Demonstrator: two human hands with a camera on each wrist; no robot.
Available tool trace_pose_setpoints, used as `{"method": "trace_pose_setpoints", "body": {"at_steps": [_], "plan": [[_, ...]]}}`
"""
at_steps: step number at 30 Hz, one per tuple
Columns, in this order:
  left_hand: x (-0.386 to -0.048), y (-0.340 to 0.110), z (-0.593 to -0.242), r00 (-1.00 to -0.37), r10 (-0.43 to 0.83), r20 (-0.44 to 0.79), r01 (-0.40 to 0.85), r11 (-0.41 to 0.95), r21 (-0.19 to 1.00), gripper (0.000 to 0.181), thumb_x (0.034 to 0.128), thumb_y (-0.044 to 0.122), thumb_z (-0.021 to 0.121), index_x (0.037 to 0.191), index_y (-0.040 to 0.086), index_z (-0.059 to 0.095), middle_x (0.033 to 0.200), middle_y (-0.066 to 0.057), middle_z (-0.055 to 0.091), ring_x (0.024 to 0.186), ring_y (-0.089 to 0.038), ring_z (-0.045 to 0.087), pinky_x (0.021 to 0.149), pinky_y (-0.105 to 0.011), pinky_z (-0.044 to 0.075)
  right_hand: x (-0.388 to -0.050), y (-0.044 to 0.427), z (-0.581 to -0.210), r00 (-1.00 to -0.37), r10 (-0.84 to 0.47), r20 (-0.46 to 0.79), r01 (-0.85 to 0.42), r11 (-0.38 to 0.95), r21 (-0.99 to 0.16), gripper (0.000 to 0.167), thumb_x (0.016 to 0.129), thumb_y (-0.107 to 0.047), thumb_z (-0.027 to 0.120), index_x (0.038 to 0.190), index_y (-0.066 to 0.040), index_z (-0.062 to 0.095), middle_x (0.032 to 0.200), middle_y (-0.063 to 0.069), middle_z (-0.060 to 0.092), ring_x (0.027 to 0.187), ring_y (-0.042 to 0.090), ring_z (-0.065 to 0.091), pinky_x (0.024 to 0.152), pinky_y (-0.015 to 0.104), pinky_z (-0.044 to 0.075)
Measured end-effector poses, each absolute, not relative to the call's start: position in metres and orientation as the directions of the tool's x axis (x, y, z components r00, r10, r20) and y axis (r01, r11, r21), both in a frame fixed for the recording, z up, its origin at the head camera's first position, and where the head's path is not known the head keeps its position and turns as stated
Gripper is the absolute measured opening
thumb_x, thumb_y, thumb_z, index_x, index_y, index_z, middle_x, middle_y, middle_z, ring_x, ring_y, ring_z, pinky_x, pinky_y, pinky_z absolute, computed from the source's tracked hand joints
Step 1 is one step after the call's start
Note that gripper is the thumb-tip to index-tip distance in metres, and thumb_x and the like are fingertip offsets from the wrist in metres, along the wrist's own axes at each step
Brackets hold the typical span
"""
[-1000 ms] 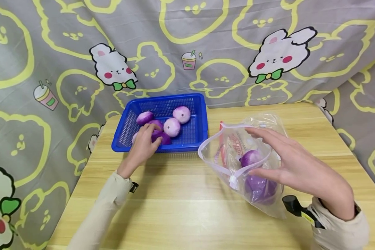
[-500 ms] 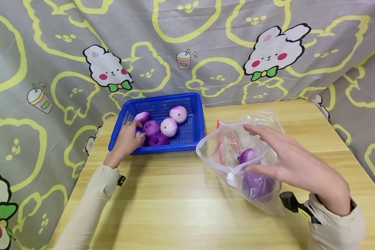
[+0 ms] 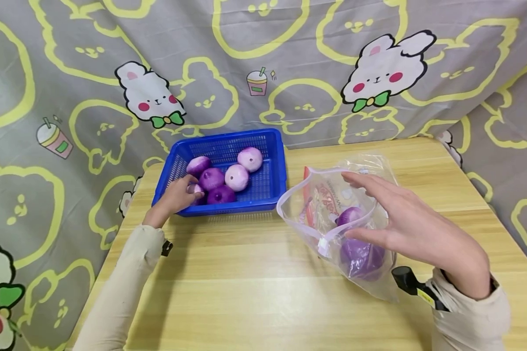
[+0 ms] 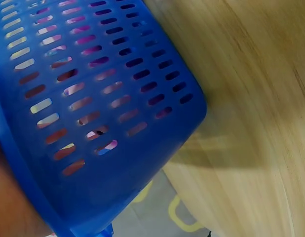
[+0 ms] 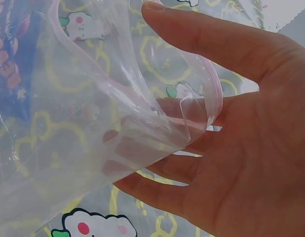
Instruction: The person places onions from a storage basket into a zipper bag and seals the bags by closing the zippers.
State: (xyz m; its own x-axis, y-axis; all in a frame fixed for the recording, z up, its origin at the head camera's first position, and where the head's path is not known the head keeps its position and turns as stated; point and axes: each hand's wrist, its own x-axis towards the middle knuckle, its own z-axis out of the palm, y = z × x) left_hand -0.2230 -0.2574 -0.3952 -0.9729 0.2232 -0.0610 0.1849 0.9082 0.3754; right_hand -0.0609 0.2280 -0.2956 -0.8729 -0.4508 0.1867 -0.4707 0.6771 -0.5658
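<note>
1. A patterned curtain [image 3: 298,58] hangs behind the wooden table [image 3: 246,278].
2. The left hand [image 3: 172,196] pinches an onion [image 3: 196,188] in the left of the blue basket [image 3: 233,207]; probably firm, slippery (hold its widest part).
3. The right hand [image 3: 415,226] is spread at the limp bag's [image 3: 305,231] mouth.

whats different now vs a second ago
The left hand has moved left across the basket, away from the two dark purple onions, which now show fully. It now curls around the onion in the near left corner. The right hand stays spread at the mouth of the bag, and the onions inside look unchanged.
</note>
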Motion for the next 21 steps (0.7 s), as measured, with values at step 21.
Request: {"method": "trace_pose_setpoints", "body": {"at_steps": [21], "plan": [[-0.217, -0.258, -0.385, -0.977, 0.177, 0.120, 0.211, 0.886, 0.414, 0.047, 0.0896, 0.020, 0.073, 0.125, -0.007, 0.058, 0.123, -0.030, 0.060, 0.108, -0.043, 0.056, 0.090, -0.057, 0.047, -0.060, 0.228, -0.296, -0.881, -0.438, 0.176, -0.454, 0.686, -0.568, 0.089, 0.083, -0.044, 0.080, 0.154, -0.017, 0.034, 0.154, 0.006, 0.041, 0.128, 0.037, 0.050, 0.100, 0.057, 0.040]]}}
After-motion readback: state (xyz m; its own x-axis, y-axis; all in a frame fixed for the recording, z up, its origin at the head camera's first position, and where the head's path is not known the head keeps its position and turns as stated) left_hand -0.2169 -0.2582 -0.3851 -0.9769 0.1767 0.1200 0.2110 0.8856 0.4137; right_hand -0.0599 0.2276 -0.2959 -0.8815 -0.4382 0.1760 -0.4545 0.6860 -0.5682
